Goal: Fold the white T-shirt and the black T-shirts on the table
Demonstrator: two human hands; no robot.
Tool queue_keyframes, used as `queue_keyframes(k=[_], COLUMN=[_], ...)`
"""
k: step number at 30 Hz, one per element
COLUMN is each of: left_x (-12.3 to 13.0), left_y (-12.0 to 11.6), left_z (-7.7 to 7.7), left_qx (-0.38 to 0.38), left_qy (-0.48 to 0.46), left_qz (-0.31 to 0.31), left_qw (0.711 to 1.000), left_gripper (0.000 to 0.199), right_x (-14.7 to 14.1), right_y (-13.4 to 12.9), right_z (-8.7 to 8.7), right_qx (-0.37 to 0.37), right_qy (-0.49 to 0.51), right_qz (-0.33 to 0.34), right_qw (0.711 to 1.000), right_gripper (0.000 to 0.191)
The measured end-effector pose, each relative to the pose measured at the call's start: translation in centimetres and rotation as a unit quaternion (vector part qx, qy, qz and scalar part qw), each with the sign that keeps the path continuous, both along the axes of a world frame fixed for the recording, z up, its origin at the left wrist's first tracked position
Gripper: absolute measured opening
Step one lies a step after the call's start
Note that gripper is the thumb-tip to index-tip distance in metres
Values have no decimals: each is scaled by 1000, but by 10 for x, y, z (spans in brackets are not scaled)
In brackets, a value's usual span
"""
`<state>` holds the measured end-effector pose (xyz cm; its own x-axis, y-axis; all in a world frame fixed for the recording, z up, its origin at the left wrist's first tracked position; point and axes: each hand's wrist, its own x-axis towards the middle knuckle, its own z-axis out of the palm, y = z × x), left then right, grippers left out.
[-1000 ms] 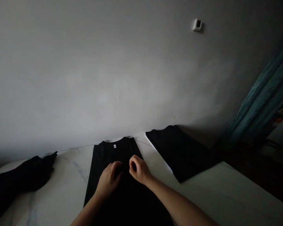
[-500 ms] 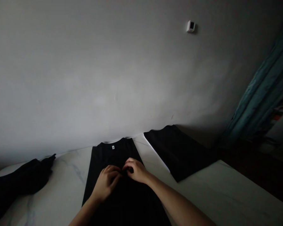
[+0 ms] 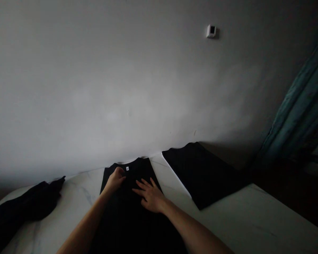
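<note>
A black shirt [image 3: 137, 225] lies folded into a long panel on the table, its neckline toward the wall and a small white label [image 3: 127, 168] at the collar. My left hand [image 3: 116, 180] is at the upper left of the shirt, beside the label, with its fingers curled in on the cloth near the neckline. Lower and to the right, my right hand [image 3: 150, 195] rests on the shirt with its fingers spread flat. The lower end of the shirt runs out of the bottom of the view.
On the right of the marble-patterned table [image 3: 235, 222] lies a second folded black garment [image 3: 201, 173] with a white edge. A crumpled black garment [image 3: 26, 204] is at the left. Behind stands a grey wall [image 3: 95, 88] with a small white device [image 3: 211, 31]; a teal curtain [image 3: 296, 102] hangs at the right.
My hands were together at the middle of the shirt, fingers pinched. They have parted: the left has moved up toward the collar, and the right has spread flat on the cloth.
</note>
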<state>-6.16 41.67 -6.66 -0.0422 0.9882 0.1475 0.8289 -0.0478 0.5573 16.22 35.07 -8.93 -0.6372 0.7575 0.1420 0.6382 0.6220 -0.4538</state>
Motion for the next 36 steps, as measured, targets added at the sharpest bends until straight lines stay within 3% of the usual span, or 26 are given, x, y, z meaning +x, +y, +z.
queue_keyframes(k=[5,7,9,11,14,18,21,25,28,32,36], left_x=[9,8,5,2,5,22,43,74,94,108,111], left_y=[-28,-41,-54,-67,-88,-114,-130,-150,-163,-184,-212], left_z=[-2,-5,-10,-19,-30,-25,-12,-6,-8,-11,-14], left_qx=[28,53,94,113,67,41,78,101,79,31,47], left_qy=[111,137,155,172,201,255,253,212,188,192,180], left_qz=[7,8,-26,-102,-187,-169,-204,-346,-412,-451,-485], left_qw=[993,989,983,973,959,951,942,908,888,871,855], left_gripper=[21,27,36,41,42,50,51,49,46,51,51], right_x=[1,1,0,-3,-5,1,19,55,80,105,121], right_y=[0,2,4,7,10,-4,-37,-103,-156,-217,-254], right_z=[-1,-3,-5,-6,-4,0,-3,-5,1,14,24], right_qx=[17,34,41,33,21,-17,-15,29,39,14,-14], right_qy=[4,28,48,42,5,-33,-44,-53,-66,-77,-69], right_qz=[0,-36,-104,-153,-143,-119,-108,-44,19,78,113], right_qw=[1000,998,993,987,990,992,993,997,997,994,991], right_gripper=[55,54,51,47,51,64,69,69,69,71,67])
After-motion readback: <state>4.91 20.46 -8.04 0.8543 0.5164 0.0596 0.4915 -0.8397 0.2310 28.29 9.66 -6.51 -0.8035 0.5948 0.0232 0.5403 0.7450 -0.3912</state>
